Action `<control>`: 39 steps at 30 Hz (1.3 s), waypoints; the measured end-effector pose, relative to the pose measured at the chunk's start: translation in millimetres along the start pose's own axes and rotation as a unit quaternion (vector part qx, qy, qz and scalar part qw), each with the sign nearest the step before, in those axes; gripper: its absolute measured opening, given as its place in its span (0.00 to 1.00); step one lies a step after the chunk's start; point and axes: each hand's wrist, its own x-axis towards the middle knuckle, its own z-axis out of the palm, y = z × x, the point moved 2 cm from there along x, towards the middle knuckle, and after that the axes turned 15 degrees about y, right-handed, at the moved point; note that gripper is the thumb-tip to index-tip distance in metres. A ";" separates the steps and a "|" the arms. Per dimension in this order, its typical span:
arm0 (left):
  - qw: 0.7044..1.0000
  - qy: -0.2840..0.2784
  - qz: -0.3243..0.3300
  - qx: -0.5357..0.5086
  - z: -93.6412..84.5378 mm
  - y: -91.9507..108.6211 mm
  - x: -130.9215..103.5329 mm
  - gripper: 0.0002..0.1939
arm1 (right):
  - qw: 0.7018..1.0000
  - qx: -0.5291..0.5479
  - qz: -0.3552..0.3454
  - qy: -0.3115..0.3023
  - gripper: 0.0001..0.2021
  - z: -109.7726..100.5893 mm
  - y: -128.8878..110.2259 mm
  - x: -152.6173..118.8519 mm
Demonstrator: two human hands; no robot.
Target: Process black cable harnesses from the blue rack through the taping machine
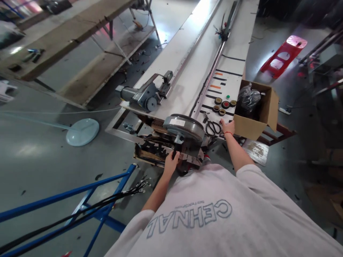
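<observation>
My left hand (171, 162) is closed around a black handle-like part (176, 150) below a round grey drum (184, 127) at the near end of the long white table (174, 67). My right hand (228, 127) rests at the table's near right edge, fingers partly stretched out, with nothing visible in it. Just left of it lie black-handled scissors (212, 126), almost touching its fingers. Beyond them sit several tape rolls, among them one with a red centre (225, 104), and a small green thing (228, 96).
An open cardboard box (250, 125) with plastic-wrapped contents stands right of the table. A motorised unit (143, 95) is fixed on the left edge. Bundled black cables (115, 197) lie over a blue frame (102, 210) at lower left. A red stool (284, 57) stands farther right.
</observation>
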 end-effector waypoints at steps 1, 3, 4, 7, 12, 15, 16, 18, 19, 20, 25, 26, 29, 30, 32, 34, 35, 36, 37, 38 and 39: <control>1.000 0.002 0.011 0.023 -3.6 -0.6 -0.5 0.22 | 1.000 0.002 0.001 -0.002 0.39 -0.3 0.2 -0.9; 0.997 0.006 0.026 0.075 -10.5 -7.1 -3.1 0.21 | 1.000 0.005 0.003 -0.007 0.39 -0.9 0.4 -2.6; 0.994 0.010 0.029 0.102 -13.7 -13.0 -5.4 0.21 | 1.000 0.006 0.003 -0.010 0.39 -1.1 0.5 -3.5; 0.985 0.017 0.027 0.171 -22.3 -36.6 -17.8 0.22 | 1.000 0.004 0.003 -0.015 0.40 -1.3 1.1 -5.4; 0.978 0.032 0.015 0.204 -31.4 -54.7 -42.9 0.21 | 1.000 0.010 0.006 -0.020 0.43 0.5 3.0 -6.7; 0.973 0.069 0.023 0.219 -32.2 -41.1 -48.4 0.21 | 1.000 0.011 0.007 -0.023 0.43 1.8 3.7 -6.3; 0.971 0.081 0.026 0.225 -31.6 -34.8 -48.3 0.21 | 1.000 0.011 0.007 -0.024 0.43 2.2 3.8 -6.1; 0.966 0.102 0.038 0.234 -29.1 -22.7 -46.1 0.21 | 1.000 0.010 0.006 -0.024 0.42 2.9 3.9 -5.3; 0.964 0.113 0.045 0.237 -27.4 -17.8 -44.2 0.20 | 1.000 0.010 0.004 -0.023 0.42 3.2 3.9 -4.9; 0.962 0.122 0.050 0.237 -25.2 -13.9 -42.1 0.20 | 1.000 0.010 0.002 -0.021 0.42 3.5 3.9 -4.5; 0.962 0.145 0.060 0.226 -9.2 -5.6 -28.6 0.19 | 1.000 0.009 -0.008 -0.013 0.42 5.2 3.7 -2.1; 0.962 0.147 0.061 0.223 -5.6 -4.6 -25.5 0.18 | 1.000 0.008 -0.010 -0.012 0.42 5.6 3.5 -1.6; 0.963 0.147 0.069 0.214 3.7 -0.4 -16.4 0.19 | 1.000 0.005 -0.013 -0.008 0.41 6.4 3.2 0.0; 0.964 0.146 0.072 0.208 5.9 1.3 -13.6 0.19 | 1.000 0.003 -0.012 -0.008 0.41 6.7 3.2 0.5; 0.967 0.144 0.082 0.196 9.0 5.1 -8.1 0.20 | 1.000 -0.001 -0.010 -0.010 0.41 6.9 3.3 1.6; 0.967 0.145 0.089 0.190 10.7 8.6 -3.1 0.20 | 1.000 -0.005 -0.012 -0.011 0.40 6.6 3.2 2.6; 0.967 0.144 0.092 0.190 11.1 9.9 -0.7 0.19 | 1.000 -0.006 -0.014 -0.011 0.41 6.3 2.9 3.1; 0.966 0.142 0.095 0.194 11.3 10.9 1.3 0.19 | 1.000 -0.008 -0.016 -0.012 0.41 5.9 2.6 3.5; 0.965 0.139 0.098 0.200 10.9 11.4 2.9 0.18 | 1.000 -0.009 -0.017 -0.013 0.41 5.5 2.1 3.8; 0.964 0.133 0.101 0.207 9.9 11.3 3.7 0.18 | 1.000 -0.011 -0.019 -0.014 0.41 5.2 1.4 4.1; 0.962 0.127 0.103 0.219 8.1 10.4 3.6 0.18 | 1.000 -0.013 -0.020 -0.015 0.41 4.8 0.6 4.4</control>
